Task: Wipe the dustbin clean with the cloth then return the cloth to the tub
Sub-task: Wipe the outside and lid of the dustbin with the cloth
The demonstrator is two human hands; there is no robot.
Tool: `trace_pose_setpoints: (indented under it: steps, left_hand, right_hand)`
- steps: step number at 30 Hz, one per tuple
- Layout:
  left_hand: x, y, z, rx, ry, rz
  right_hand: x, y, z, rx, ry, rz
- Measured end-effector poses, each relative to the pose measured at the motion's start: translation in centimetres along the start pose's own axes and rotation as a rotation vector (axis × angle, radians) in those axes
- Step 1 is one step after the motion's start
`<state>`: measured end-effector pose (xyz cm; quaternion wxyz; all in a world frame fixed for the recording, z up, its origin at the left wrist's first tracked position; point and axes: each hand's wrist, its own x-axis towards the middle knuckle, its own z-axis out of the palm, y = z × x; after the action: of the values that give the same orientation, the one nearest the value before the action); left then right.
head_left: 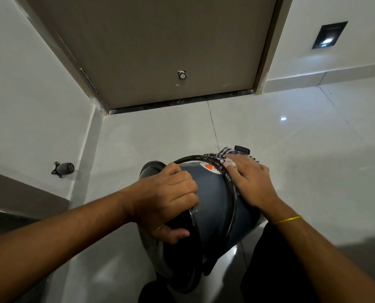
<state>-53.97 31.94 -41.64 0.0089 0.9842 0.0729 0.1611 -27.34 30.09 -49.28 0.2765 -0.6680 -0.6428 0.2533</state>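
— How are the hands set?

— The left hand [171, 200] is curled tight around the black rim band of the dustbin [212, 206], fingers wrapped over the top, thumb tucked underneath. The right hand [251, 182] lies flat with its fingers spread, pressing the checked cloth [222, 155] against the bin's side near the far end.

— And the bin itself?

— Dark grey, tipped over on its side, held above the glossy tiled floor [291, 138] in front of the person. A thin black wire handle [231, 193] loops across its body, and a white sticker with an orange mark [209, 167] shows beside the cloth. A small black ribbed part [243, 149] juts out just beyond the cloth.

— Anything on the wrists?

— A yellow thread [288, 219] around the right wrist.

— What lies around them?

— A brown door [160, 51] straight ahead with a door stopper [182, 74] low on it. Another black stopper [63, 169] sits on the left wall near the floor's left edge. A recessed light [328, 36] glows in the right wall. I see no tub.
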Motion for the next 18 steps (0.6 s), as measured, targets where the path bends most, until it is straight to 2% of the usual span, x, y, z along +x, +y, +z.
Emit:
trace_pose_setpoints:
  steps: [4,7,11,14,18]
  left_hand:
    - [0.0,0.2,-0.2,0.007,-0.025,0.042]
    - [0.4,0.4,-0.4,0.009,-0.022,0.087]
    - [0.7,0.2,-0.9,-0.001,-0.04,0.099]
    - [0.7,0.0,-1.0,-0.022,-0.029,0.041]
    - [0.2,-0.9,-0.7,-0.064,0.106,-0.112]
  right_hand:
    - [-1.3,-1.3,-0.3,-0.001,-0.04,-0.02]
    - [-3.4,-4.1,0.0,0.054,-0.079,-0.165]
    - [-5.3,-7.3,1.1,-0.066,-0.118,-0.329]
    - [-4.3,-7.4,0.9,-0.026,-0.112,-0.303]
    - [-3.1,-6.0,0.8,0.093,-0.057,-0.2]
